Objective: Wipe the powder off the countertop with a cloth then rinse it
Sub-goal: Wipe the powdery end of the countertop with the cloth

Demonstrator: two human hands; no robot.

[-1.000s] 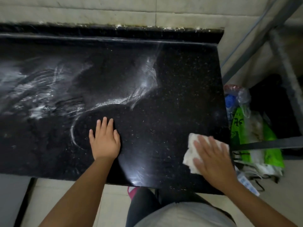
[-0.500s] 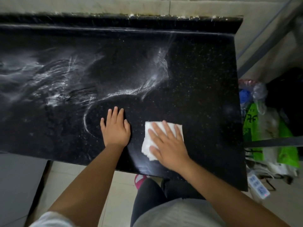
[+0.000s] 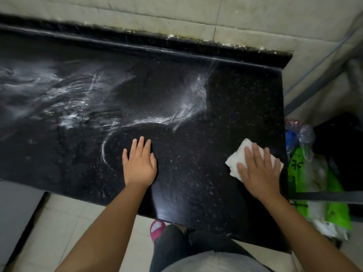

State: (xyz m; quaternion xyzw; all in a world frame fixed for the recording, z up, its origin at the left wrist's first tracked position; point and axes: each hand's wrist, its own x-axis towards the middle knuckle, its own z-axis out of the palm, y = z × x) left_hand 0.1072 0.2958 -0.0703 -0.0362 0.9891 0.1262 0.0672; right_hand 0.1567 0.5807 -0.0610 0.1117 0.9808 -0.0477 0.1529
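A black speckled countertop fills the view. White powder smears its left and middle, with a curved streak just beyond my left hand. My left hand lies flat, fingers together, on the counter and holds nothing. My right hand presses flat on a folded white cloth near the counter's right edge. The cloth shows past my fingers at the left and top. The counter around the cloth carries only fine specks.
A tiled wall runs behind the counter. Right of the counter's edge stand green and clear plastic bags and a grey metal frame. Pale floor tiles and a pink shoe lie below the front edge.
My right hand slid the cloth from the counter's right edge leftward beside my left hand, then back right to the edge. My left hand stayed in place.
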